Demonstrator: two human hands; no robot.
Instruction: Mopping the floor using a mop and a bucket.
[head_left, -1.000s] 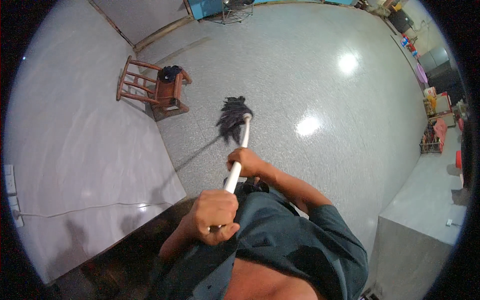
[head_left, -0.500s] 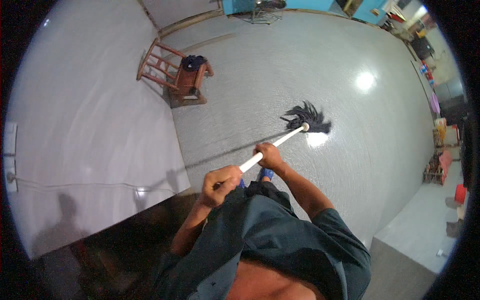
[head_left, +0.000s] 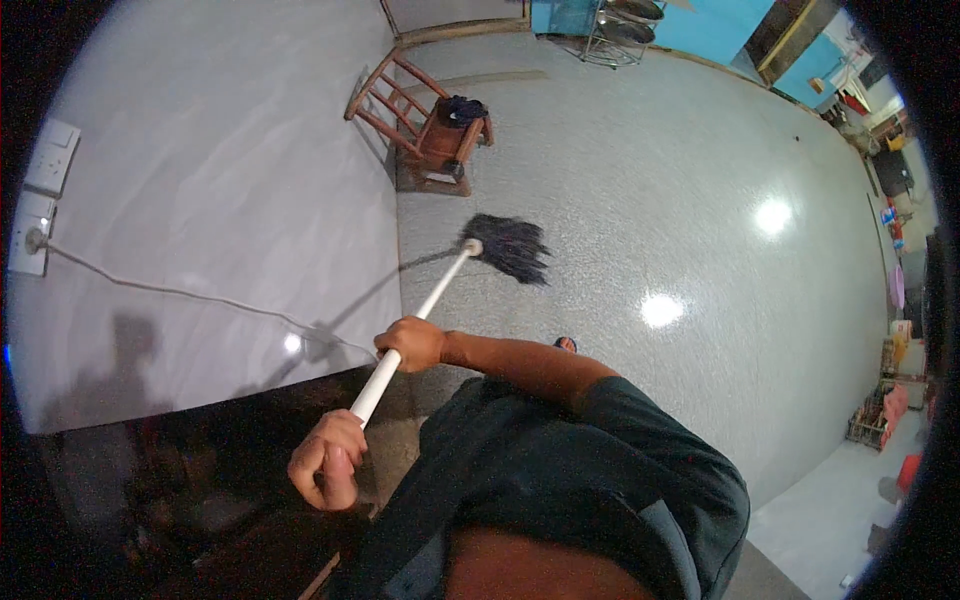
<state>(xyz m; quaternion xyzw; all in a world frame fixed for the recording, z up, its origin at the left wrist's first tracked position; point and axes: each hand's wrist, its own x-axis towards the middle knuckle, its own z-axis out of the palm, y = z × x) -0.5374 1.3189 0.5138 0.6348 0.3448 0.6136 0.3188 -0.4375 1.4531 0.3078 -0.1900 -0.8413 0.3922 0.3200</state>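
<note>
Gripping a long white-handled mop with a dark, stringy head (head_left: 512, 250) in both hands

The left hand (head_left: 330, 460) is curled around the upper end of the mop's smooth white handle (head_left: 378, 388), its fingers folded in. The right hand (head_left: 412, 343) is wrapped around the same handle farther down, nearer the mop head, its fingers bent closed about it; the right forearm crosses in front of the person's dark green short-sleeved shirt (head_left: 600, 480). The mop slants away from the body, with its dark strands spread rightward over the shiny grey floor (head_left: 620, 180).

Just beyond the strands, near the pale marbled wall (head_left: 240, 150), is a brown wooden chair with a slatted back (head_left: 440, 145), and a dark bundled cloth (head_left: 462, 110) lies on it. Along that wall runs a thin white cable (head_left: 190, 292) from a white rectangular socket plate (head_left: 33, 232). A round-tiered metal rack (head_left: 615, 42) stands at the far edge, well apart from the mop.
</note>
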